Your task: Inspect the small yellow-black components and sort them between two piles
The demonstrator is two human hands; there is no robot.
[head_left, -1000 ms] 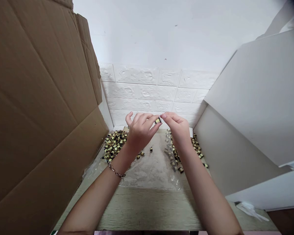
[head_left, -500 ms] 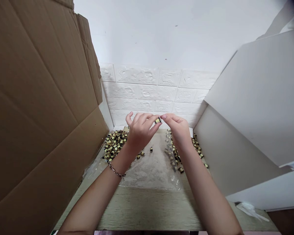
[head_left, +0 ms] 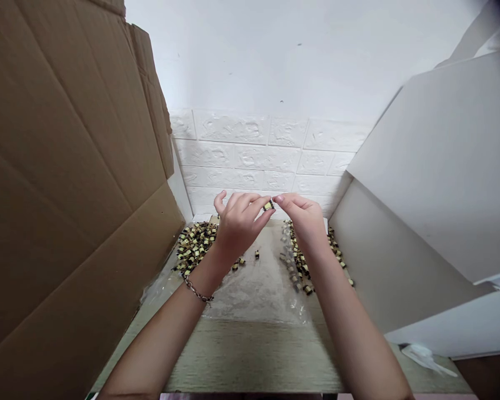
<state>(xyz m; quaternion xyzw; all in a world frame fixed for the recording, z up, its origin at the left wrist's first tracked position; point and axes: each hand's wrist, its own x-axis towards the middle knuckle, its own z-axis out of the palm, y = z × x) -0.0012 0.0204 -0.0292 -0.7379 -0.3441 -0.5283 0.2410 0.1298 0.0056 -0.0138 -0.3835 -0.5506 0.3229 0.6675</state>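
Between thumb and forefinger, my left hand [head_left: 241, 218] holds a small yellow-and-black component [head_left: 268, 205] with dark pins along its edges. My right hand [head_left: 303, 214] is pinched at the component's right edge; whatever lies between its fingertips is too small to make out. Below the hands, a single similar component [head_left: 257, 254] rests on a clear plastic sheet [head_left: 250, 294]. A pile of such components [head_left: 195, 241] lies to the left, partly behind my left wrist. Another pile [head_left: 298, 261] is at the right, partly hidden by my right forearm.
A tall brown cardboard panel [head_left: 75, 166] borders the left side, and white panels [head_left: 437, 166] border the right. A white brick-patterned wall [head_left: 241, 150] stands behind. Some white crumpled material [head_left: 427, 356] lies on the wooden table [head_left: 250, 355] at the lower right.
Both hands keep nearly the same position around the component. My right hand and forearm have shifted very slightly to the right.
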